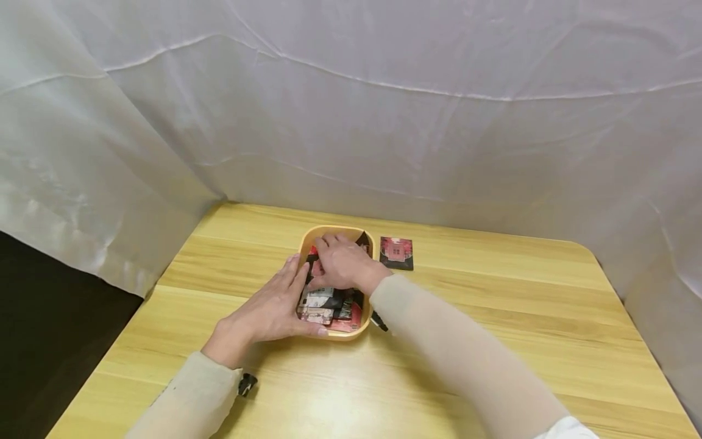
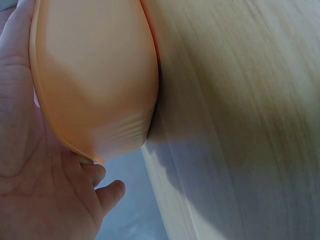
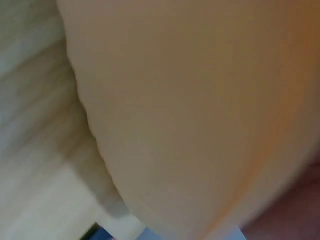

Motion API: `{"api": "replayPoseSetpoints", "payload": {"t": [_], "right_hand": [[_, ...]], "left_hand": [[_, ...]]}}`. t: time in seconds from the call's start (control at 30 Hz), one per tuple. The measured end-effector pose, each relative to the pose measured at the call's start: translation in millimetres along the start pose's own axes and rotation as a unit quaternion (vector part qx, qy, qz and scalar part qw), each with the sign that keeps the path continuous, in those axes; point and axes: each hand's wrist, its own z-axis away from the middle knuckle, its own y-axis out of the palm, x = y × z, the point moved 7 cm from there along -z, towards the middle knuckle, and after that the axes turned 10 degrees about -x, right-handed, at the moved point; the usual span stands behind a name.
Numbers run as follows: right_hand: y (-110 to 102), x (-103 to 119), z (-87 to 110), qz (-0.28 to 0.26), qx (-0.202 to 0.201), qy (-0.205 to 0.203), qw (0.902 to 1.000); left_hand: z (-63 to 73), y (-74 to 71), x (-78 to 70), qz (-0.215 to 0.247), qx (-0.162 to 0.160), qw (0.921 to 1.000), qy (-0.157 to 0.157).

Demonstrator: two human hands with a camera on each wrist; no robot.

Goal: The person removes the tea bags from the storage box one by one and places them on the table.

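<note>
Packets (image 1: 329, 305) are heaped in a yellow tray (image 1: 336, 231) mid-counter (image 1: 493, 317). The tray is steadied by the flat, extended left hand (image 1: 274, 308); packets are covered by the right hand (image 1: 342, 262), grip unclear. Packets seem light, slippery, best pinched by edges.

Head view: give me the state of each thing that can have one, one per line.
Yellow tray: flat on the table, full of packets.
Packets in the tray: piled loosely, overlapping.
Single packet: flat on the table, right of the tray, apart from it.
Left hand: fingers straight, against the tray's left side.
Right hand: inside the tray on the packets; grip hidden.
</note>
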Motion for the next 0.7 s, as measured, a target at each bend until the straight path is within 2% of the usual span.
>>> {"api": "replayPoseSetpoints", "payload": {"t": [0.33,0.57,0.7], "right_hand": [[11,-1,-0.9,-0.009,0.000,0.029,0.9995],[9,-7,-1.5,-0.014,-0.002,0.033,0.9994],[2,-11,2.7,0.001,-0.009,0.030,0.9995]], "left_hand": [[-2.2,0.9,-3.0,0.001,0.001,1.0000,0.009],[-3.1,1.1,-2.7,0.004,-0.001,1.0000,0.005],[-4.0,2.1,-3.3,0.007,-0.001,1.0000,0.004]]}}
